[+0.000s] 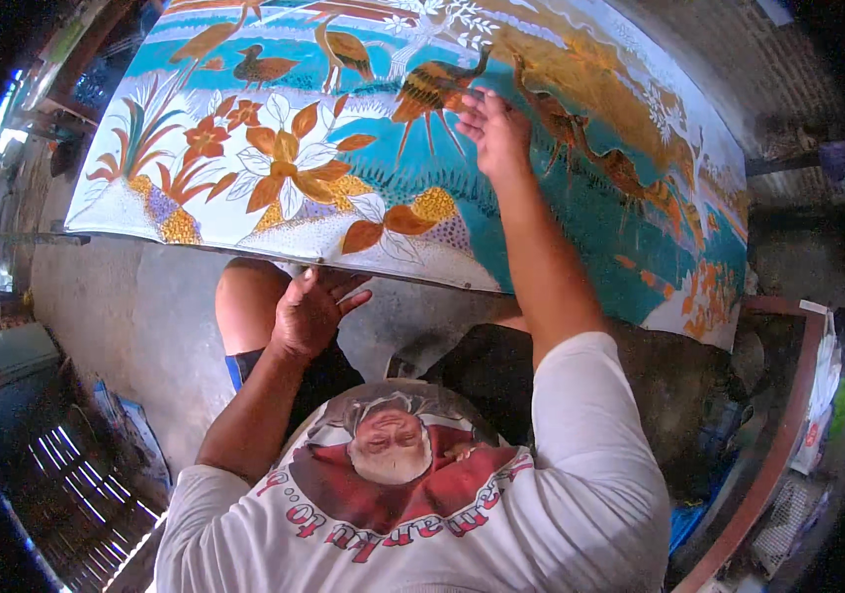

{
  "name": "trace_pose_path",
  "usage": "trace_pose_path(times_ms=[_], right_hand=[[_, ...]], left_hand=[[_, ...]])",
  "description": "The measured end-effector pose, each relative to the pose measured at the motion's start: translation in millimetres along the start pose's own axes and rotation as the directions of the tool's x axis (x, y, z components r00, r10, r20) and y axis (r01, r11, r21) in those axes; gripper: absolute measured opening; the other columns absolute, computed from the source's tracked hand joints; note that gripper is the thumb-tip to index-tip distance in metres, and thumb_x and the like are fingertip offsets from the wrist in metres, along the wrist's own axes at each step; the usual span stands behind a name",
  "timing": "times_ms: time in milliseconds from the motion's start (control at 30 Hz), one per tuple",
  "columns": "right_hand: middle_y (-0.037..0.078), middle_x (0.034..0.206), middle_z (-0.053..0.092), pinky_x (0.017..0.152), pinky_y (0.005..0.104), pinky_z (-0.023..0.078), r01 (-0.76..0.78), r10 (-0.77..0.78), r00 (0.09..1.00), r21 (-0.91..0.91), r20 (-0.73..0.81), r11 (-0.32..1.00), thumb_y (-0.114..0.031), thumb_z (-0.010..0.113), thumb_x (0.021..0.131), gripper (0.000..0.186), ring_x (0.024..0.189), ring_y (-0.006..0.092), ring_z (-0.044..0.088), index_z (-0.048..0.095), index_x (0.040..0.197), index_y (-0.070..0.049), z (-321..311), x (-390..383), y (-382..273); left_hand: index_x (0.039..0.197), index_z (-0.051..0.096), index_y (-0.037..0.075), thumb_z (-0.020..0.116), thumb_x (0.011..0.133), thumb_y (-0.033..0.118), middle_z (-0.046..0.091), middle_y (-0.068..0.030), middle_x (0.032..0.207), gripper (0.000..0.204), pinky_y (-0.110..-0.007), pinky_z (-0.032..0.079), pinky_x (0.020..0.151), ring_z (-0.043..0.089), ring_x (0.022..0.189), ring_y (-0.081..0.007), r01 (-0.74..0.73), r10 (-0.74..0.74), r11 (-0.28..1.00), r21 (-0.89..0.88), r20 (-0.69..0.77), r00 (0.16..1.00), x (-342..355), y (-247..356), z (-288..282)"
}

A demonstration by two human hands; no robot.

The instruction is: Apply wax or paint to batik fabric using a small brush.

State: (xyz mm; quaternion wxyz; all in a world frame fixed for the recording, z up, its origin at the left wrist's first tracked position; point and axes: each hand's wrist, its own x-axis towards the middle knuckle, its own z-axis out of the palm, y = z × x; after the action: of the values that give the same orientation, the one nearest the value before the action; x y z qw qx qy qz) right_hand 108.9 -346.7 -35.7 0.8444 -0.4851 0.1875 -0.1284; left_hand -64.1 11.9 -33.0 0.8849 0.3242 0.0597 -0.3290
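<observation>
A large painted cloth (422,222) spreads in front of me, with birds, flowers and plants on teal, white and brown. Over a dark brown long-legged bird in its upper middle, my right hand (496,133) has its fingers bent together. A thin dark shape shows at those fingertips, too small to name, and I cannot tell whether they touch the cloth. At the near edge, my left hand (309,311) is turned palm up with fingers apart, the fingertips close to or just under the rim. It holds nothing that I can see.
My knee (254,306) is under the cloth's near edge. A reddish-brown wooden frame (773,455) stands at the right, beside a white plastic basket (788,519). Corrugated metal sheeting (739,74) rises at the far right. Slatted dark boards (76,474) lie at the lower left.
</observation>
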Motion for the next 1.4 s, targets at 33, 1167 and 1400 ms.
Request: trace_pose_path(times_ms=[33, 1167, 1400], right_hand=[[0.013, 0.109, 0.073, 0.073, 0.0389, 0.061, -0.028, 0.028, 1.000, -0.038, -0.001, 0.999, -0.030, 0.061, 0.104, 0.033, 0.079, 0.0207, 0.069, 0.063, 0.126, -0.005, 0, 4, 0], [0.013, 0.105, 0.074, 0.079, 0.0320, 0.062, 0.397, -0.451, 0.881, -0.293, -0.143, 0.870, -0.008, 0.064, 0.101, 0.022, 0.088, 0.0183, 0.073, 0.070, 0.119, 0.002, -28, -133, 4], [0.013, 0.108, 0.075, 0.082, 0.0329, 0.059, 0.488, -0.614, 0.789, -0.628, 0.021, 0.606, -0.010, 0.064, 0.101, 0.025, 0.098, 0.0207, 0.075, 0.071, 0.121, 0.003, -15, -101, 22]], left_hand=[[0.143, 0.057, 0.011, 0.068, 0.093, 0.048, 0.062, -0.0149, 0.143, 0.063, -0.056, 0.040, 0.112, 0.053, 0.137, -0.0383, -0.006, 0.006, 1.000, -0.012, 0.008, 1.000, 1, 0, 1], [0.157, 0.034, 0.007, 0.048, 0.099, 0.067, 0.047, -0.0225, 0.153, 0.085, -0.061, 0.037, 0.111, 0.047, 0.139, -0.0418, 0.227, -0.187, 0.961, 0.158, -0.234, 0.954, 23, -9, 2], [0.162, 0.028, 0.010, 0.046, 0.099, 0.066, 0.041, -0.0215, 0.161, 0.086, -0.063, 0.033, 0.114, 0.041, 0.144, -0.0483, 0.268, -0.225, 0.950, 0.161, -0.241, 0.944, 24, -5, 4]])
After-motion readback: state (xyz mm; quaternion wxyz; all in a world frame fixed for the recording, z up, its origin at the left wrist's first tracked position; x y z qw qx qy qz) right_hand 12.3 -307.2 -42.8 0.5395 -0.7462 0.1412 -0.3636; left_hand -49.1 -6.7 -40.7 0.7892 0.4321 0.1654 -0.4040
